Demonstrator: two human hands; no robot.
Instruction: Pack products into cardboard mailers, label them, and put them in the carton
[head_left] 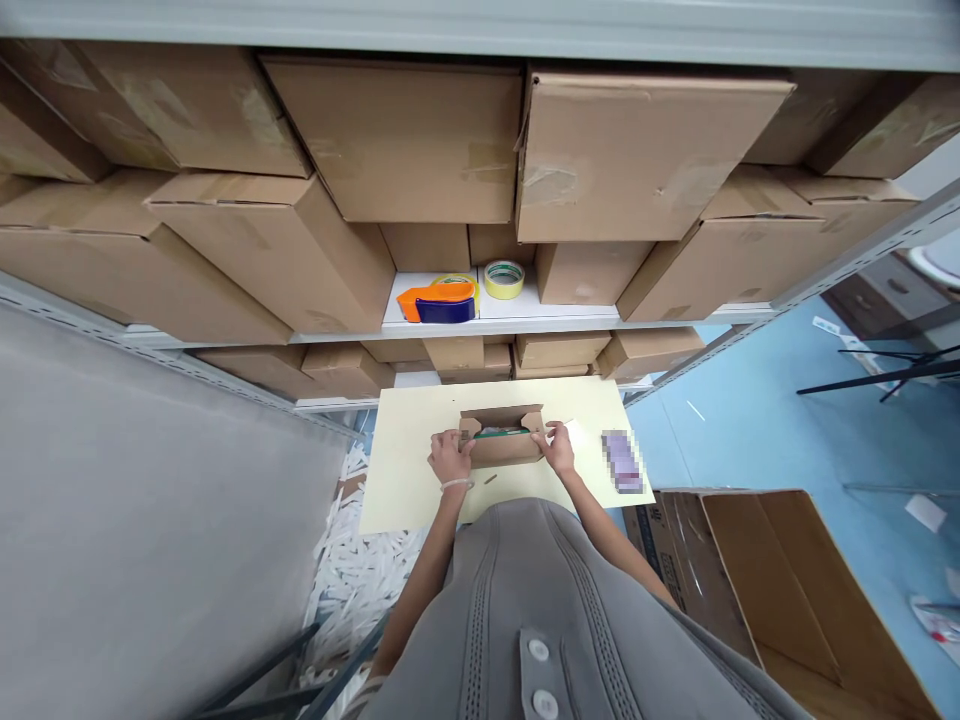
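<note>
Gripping its left end, the fingers of the left hand (450,458) are clamped on a small carton (505,453), the thumb at the front left corner and the others around the end wall. At the opposite end, the thumb of the right hand (556,450) touches the front right corner, while the other fingers curve just beyond that end; whether they close fully on the cardboard, I cannot tell. The carton sits upright between the hands, open at the top, its back flap raised. Inside shows something with a green edge, too small to make out.

Beneath it is a pale yellow desk (401,485). A brown scrap (490,479) lies just in front of the carton, and a purple item (624,461), blurred out, rests near the right edge.

Beyond the desk stands a metal shelf (517,318) stacked with closed cardboard boxes (405,140). On its white board, an orange and blue tape dispenser (439,302) lies beside a yellow roll of tape (504,280). A grey wall (150,500) runs along the left, with white paper strips (367,570) heaped at its foot. To the right, a large open box (787,570) stands on the blue floor (720,430).
</note>
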